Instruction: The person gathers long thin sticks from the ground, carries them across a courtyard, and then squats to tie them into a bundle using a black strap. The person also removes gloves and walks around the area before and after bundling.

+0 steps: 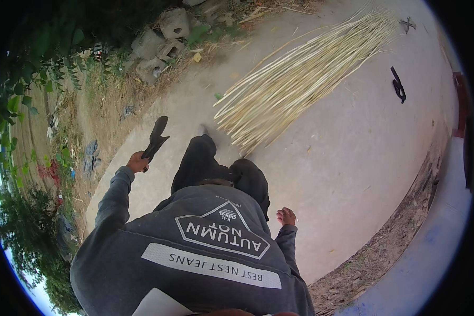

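Head view: the work seems to centre on the pale stalks, and it looks to be at a setting-out stage rather than a finished one. What is done, as far as can be judged, is the laying-down: the stalks lie on the pale ground in one long spread, roughly parallel. No tie shows around them, so any binding or gathering would appear to be left; neither hand touches them.

The left hand is out to the side, its fingers closed round the lower end of a dark forked object (perhaps a sheath or a folded piece of gear; its kind is hard to tell). The right hand hangs beside the right leg, its fingers looking loosely bent with nothing visible in them, though how far they are closed I cannot tell.

The stalks stretch from just ahead of the person's feet toward the upper right. They are thin, straw-yellow to cream, smooth-looking and slightly bowed, with uneven near ends fanned apart and the far ends drawn closer and finer. A few strays lie along the left edge. Well to their right lies a black object, and near the far tips a small dark crossed object.
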Action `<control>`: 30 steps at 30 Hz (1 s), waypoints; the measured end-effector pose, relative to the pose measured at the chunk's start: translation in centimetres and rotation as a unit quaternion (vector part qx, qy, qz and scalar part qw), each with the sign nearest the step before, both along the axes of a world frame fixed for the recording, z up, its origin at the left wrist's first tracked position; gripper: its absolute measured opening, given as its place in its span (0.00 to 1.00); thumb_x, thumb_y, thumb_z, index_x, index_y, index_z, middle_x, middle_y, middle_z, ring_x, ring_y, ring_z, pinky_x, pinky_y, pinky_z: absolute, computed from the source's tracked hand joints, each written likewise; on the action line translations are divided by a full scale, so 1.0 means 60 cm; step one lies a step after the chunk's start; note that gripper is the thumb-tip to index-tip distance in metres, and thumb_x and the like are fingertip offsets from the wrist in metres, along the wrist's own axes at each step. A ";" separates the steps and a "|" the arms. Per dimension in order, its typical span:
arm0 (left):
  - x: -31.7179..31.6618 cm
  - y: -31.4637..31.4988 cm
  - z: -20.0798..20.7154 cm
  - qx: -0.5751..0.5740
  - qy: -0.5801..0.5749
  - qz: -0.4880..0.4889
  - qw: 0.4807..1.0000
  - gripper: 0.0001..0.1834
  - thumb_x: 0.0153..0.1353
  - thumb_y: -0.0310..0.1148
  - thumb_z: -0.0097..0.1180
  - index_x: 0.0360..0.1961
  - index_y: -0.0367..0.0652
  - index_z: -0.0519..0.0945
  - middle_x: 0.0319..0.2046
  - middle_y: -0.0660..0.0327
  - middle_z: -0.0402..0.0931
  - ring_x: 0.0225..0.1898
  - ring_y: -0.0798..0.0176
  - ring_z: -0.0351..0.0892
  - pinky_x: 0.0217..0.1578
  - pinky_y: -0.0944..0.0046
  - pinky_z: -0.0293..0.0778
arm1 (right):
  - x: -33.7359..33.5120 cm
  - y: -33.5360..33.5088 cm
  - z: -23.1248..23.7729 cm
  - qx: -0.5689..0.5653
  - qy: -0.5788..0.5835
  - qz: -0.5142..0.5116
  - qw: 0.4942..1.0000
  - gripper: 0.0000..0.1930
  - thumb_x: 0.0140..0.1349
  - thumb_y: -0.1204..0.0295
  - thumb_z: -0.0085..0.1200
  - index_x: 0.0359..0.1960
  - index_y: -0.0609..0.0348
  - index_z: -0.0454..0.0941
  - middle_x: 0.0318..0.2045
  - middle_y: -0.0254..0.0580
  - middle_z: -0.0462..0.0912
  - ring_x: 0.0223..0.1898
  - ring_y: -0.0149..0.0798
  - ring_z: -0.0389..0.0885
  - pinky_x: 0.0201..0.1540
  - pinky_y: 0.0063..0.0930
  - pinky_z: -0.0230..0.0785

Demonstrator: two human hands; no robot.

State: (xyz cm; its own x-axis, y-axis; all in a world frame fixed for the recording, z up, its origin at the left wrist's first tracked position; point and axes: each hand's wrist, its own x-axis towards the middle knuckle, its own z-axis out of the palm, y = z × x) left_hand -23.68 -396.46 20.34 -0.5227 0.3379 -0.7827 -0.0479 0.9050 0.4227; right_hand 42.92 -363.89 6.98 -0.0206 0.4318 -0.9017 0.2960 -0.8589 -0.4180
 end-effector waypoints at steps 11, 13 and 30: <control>0.154 0.029 0.000 -0.005 -0.091 -0.003 0.996 0.10 0.60 0.27 0.50 0.40 0.35 0.76 0.22 0.57 0.80 0.17 0.66 0.75 0.19 0.64 0.72 | 0.069 0.044 -0.014 -0.012 -0.012 -0.053 0.998 0.09 0.63 0.73 0.51 0.44 0.59 0.75 0.30 0.44 0.82 0.25 0.34 0.78 0.24 0.24 0.65; 0.146 0.037 0.012 -0.017 -0.086 -0.009 0.996 0.10 0.59 0.27 0.50 0.41 0.34 0.76 0.23 0.55 0.81 0.19 0.65 0.77 0.20 0.64 0.73 | 0.059 0.035 -0.005 -0.004 -0.004 -0.039 0.999 0.09 0.62 0.76 0.51 0.43 0.58 0.75 0.29 0.46 0.81 0.24 0.34 0.77 0.23 0.24 0.65; 0.060 0.053 -0.044 -0.014 -0.092 -0.017 0.995 0.10 0.59 0.27 0.50 0.41 0.35 0.75 0.22 0.57 0.80 0.16 0.67 0.75 0.16 0.65 0.70 | 0.018 -0.046 0.074 -0.073 -0.064 0.004 0.995 0.13 0.64 0.71 0.51 0.50 0.59 0.76 0.36 0.44 0.85 0.32 0.35 0.83 0.33 0.28 0.73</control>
State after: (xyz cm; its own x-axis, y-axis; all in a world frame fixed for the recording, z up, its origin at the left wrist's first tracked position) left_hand -20.09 -393.30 17.71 -0.3576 0.3294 -0.8739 -0.0912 0.9189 0.3838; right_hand 44.00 -366.63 11.43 0.0964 0.2968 -0.9501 0.3456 -0.9051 -0.2477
